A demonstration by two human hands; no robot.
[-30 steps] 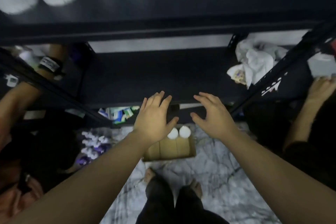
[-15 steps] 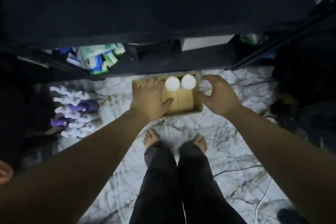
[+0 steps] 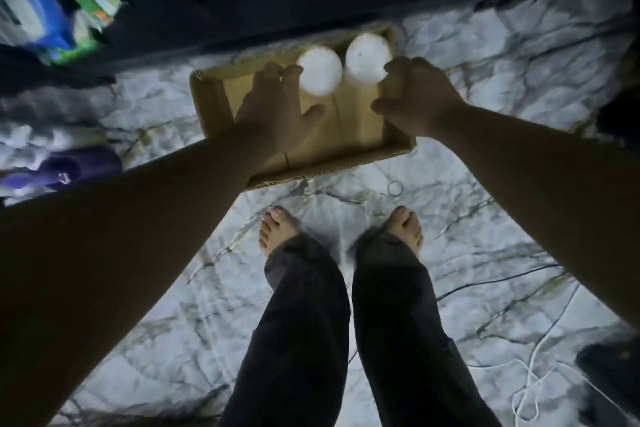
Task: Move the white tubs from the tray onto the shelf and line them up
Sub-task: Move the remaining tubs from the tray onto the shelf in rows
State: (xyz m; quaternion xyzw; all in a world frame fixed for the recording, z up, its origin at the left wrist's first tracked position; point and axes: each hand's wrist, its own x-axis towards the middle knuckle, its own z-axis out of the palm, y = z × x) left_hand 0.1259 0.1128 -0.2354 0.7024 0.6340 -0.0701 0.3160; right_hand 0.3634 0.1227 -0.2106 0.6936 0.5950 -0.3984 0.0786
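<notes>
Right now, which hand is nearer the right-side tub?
Right. The right hand has its fingers at the right tub's edge; the left hand reaches beside the left tub, one tub away.

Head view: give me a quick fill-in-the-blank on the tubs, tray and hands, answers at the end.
1. The cardboard tray holds ____ white tubs, the left tub and the right tub.
2. The tray sits on the ____ floor.
3. The ____ hand has its fingers curled at the right tub.
4. The left hand reaches toward the left tub with its fingers ____.

Missing words: two; marble-patterned; right; straight
</notes>
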